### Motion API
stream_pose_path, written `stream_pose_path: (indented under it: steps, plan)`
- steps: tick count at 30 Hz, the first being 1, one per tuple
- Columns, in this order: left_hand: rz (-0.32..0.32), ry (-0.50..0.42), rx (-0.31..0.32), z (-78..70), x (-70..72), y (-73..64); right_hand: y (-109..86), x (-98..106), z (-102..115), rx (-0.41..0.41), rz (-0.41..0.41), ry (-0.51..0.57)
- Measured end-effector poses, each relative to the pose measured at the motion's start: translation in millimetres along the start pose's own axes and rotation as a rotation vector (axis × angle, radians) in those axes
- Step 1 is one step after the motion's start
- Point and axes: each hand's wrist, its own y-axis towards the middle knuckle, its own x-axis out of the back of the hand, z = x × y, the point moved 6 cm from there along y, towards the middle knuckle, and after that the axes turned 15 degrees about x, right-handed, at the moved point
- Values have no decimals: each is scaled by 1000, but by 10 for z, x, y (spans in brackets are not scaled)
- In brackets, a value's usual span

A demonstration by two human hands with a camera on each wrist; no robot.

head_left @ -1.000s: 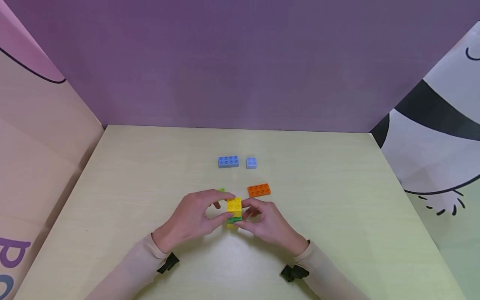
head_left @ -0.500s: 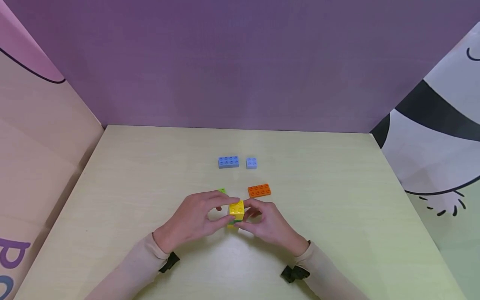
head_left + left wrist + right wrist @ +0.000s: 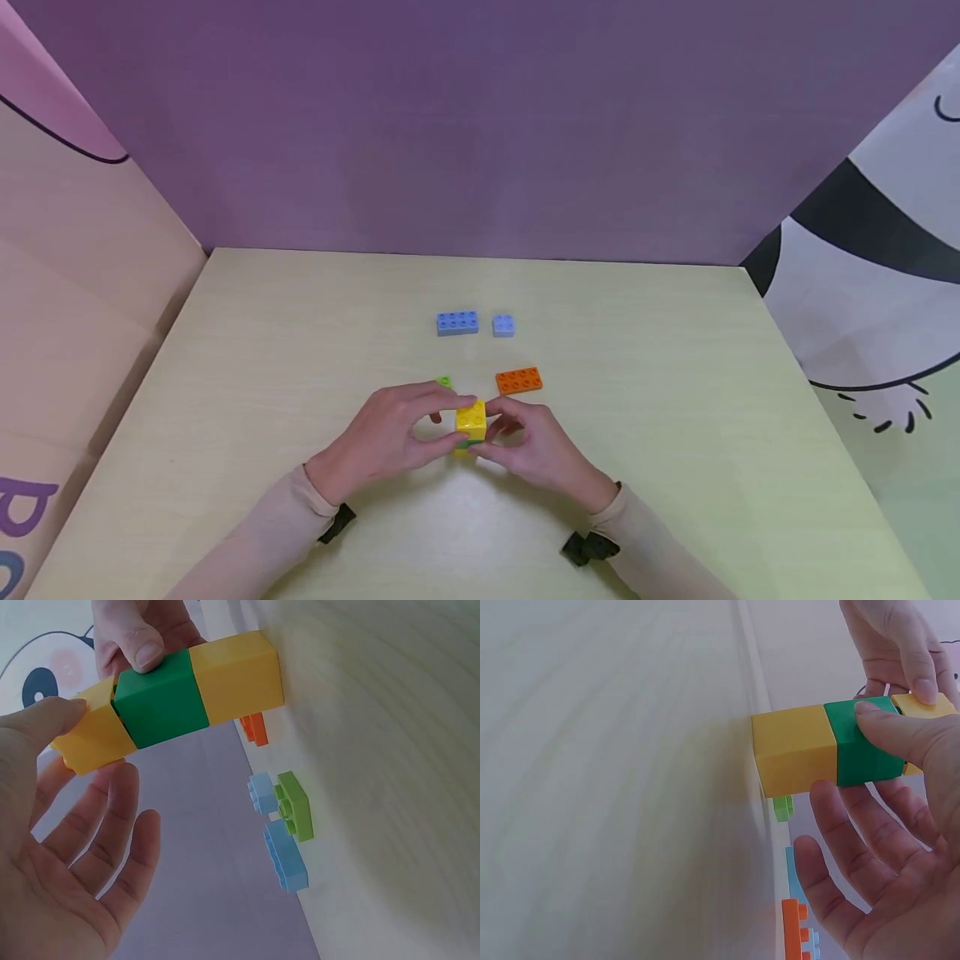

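Tower (image 3: 166,709) stands upright on the table (image 3: 675,400); left hand (image 3: 392,425) pinches its top yellow brick (image 3: 471,423), right hand (image 3: 543,446) the green brick (image 3: 859,754) below. A thin gap shows between, so uneven pressing could tilt the top.

The green block (image 3: 161,701) has a yellow top block (image 3: 471,421) above it and a yellow bottom block (image 3: 240,679) below. Beyond it, an orange brick (image 3: 519,381) shows to the right, a lime-green brick (image 3: 298,808) to the left, two light-blue bricks (image 3: 457,323) farther off. Around it the tabletop (image 3: 300,333) is pale, faintly streaked like wood.
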Motion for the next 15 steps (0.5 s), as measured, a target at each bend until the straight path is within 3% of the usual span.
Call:
stream_pose_path:
  steps: [4,11,15]
  plan:
    - [17,19,7,-12,3,7,-8,4,5,-11,-10,-1]
    - [24,152,-14,-88,27,13,-11,-5,32,-2,-15,4]
    - [30,183,-13,-112,39,14,-4,-2,59,6,-11,-12]
